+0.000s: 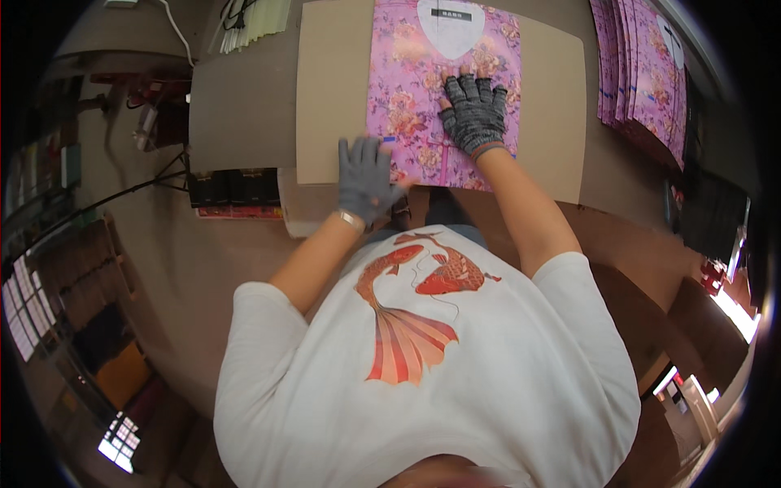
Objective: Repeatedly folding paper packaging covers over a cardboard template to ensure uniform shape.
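A pink floral paper bag point(407, 89) lies flat on a brown cardboard sheet point(553, 106). It has a white shield-shaped panel point(452, 37) at its far end. My right hand point(473, 112), in a dark grey knitted glove with bare fingertips, rests on the bag with its fingers spread. My left hand point(364, 175), in a plain grey glove, is at the bag's near left corner, fingers stretched out and a little blurred. Whether it touches the bag I cannot tell. Neither hand grips anything.
A stack of similar pink floral bags point(643, 81) sits at the far right of the table. White strips with black cords point(252, 23) lie at the far left. Dark boxes point(236, 189) are below the table's left edge. A white cable point(177, 32) runs at the upper left.
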{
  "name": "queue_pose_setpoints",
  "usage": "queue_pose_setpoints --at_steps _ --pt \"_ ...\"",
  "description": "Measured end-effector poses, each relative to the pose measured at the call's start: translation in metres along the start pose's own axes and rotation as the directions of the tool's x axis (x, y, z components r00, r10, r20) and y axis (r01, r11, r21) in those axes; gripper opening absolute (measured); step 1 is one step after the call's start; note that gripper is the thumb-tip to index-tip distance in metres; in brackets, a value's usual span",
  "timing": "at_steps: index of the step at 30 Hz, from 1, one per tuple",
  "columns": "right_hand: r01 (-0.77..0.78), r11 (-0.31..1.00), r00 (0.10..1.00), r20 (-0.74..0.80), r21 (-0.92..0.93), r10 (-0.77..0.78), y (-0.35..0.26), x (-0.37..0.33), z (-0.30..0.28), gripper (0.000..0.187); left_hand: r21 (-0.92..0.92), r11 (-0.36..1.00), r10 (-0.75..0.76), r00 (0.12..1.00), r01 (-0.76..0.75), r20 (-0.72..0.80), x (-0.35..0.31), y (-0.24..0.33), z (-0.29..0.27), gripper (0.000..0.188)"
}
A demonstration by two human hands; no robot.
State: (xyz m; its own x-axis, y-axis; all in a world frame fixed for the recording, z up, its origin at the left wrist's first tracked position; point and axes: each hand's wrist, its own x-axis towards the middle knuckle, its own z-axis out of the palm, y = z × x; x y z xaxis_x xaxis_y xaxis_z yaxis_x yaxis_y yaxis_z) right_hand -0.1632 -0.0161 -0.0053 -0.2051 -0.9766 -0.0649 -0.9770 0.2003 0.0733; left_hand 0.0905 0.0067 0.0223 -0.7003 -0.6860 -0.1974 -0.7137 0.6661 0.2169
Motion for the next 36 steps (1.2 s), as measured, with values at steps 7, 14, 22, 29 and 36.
queue_pose_setpoints --at_steps 7,14,22,29,36 --pt "0.059 0.996 0.996 -0.077 0.074 -0.053 0.005 0.005 0.002 0.058 0.065 0.998 -0.012 1.0 0.012 0.002 0.082 0.011 -0.009 0.113" --pt "0.181 0.983 0.966 -0.195 0.028 -0.172 0.051 0.039 0.008 0.057 0.083 0.996 0.007 0.998 -0.012 0.067 0.087 0.01 0.002 0.102" --pt "0.199 0.977 0.966 -0.186 0.08 -0.181 0.072 0.067 -0.009 0.062 0.094 0.995 0.001 0.994 -0.012 0.111 0.086 0.009 0.002 0.092" --pt "0.17 0.984 0.949 -0.276 0.048 -0.15 0.072 0.069 -0.004 0.062 0.078 0.996 0.036 0.999 -0.038 0.03 0.086 0.004 0.012 0.089" --pt "0.183 0.983 0.959 -0.224 0.015 -0.175 0.073 0.065 0.004 0.068 0.104 0.994 0.016 0.992 -0.029 0.123 0.094 0.012 -0.003 0.089"
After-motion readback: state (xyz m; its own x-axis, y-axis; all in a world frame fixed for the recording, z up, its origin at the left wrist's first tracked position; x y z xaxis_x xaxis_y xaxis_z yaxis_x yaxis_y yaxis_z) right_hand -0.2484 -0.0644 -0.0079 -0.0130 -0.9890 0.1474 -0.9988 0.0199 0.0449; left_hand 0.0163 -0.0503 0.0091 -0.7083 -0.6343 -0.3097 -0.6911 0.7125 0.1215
